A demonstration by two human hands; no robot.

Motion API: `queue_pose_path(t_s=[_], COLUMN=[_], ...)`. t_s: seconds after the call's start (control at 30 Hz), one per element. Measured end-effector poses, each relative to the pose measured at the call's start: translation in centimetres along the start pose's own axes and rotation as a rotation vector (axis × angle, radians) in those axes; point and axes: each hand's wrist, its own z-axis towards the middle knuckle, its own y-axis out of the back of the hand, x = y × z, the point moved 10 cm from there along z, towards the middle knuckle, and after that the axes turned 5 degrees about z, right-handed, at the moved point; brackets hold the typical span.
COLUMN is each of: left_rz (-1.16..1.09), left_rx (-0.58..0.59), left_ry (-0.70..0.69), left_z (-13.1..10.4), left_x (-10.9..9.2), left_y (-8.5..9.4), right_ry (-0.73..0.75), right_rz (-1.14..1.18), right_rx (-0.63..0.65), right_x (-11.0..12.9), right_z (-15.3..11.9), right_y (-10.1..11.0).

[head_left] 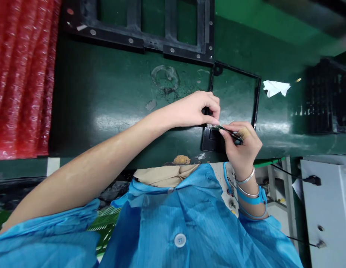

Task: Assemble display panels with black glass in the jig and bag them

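Observation:
A thin rectangular black plastic frame (258, 100) lies on the green tabletop, with a wider solid strip along its near end. My left hand (199, 108) rests over the frame's left side, fingers curled and thumb close to the index fingertip. Whatever sits between those fingertips is too small to make out. Pinched in my right hand (244, 143) is a slim dark pair of tweezers (236, 136), its tip pointing left toward my left thumb. Both hands meet above the near left part of the frame. My right wrist wears bangles and a blue strap.
Behind the frame lies a large black fixture (153, 44) with crossbars and round metal studs. Red bubble wrap (25, 78) covers the left side. A crumpled white paper scrap (276, 88) is to the right, with dark racks (327, 96) beyond. A grey metal box (323, 208) stands lower right.

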Motion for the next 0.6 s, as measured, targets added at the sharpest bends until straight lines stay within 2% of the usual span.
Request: queue_pose_path(t_s=[0.17,0.3,0.37,0.43,0.6], left_rz=[0.036,0.368,0.549,0.666,0.771], left_rx=[-0.125,-0.346,-0.402,-0.363,-0.162], left_ry=[0.087,0.199,0.206,0.185,0.158], left_z=[-0.5,-1.4,-1.7,-1.4,-0.8], left_x=[0.5,1.7,1.5,1.4,2.2], left_y=[2.4,4.8,5.0,4.0,1.3], right_ry=[0.041,0.08,0.081,0.074,0.089], right_rz=[0.039,0.031,0.028,0.024,0.015], right_rx=[0.198,0.257,0.272,0.281,0.281], right_x=[0.9,1.3,1.2,1.0,1.2], right_z=[-0.2,-0.3,-0.3,-0.3,-0.2], right_y=[-1.8,-2.3,-2.4,-2.5,-2.5])
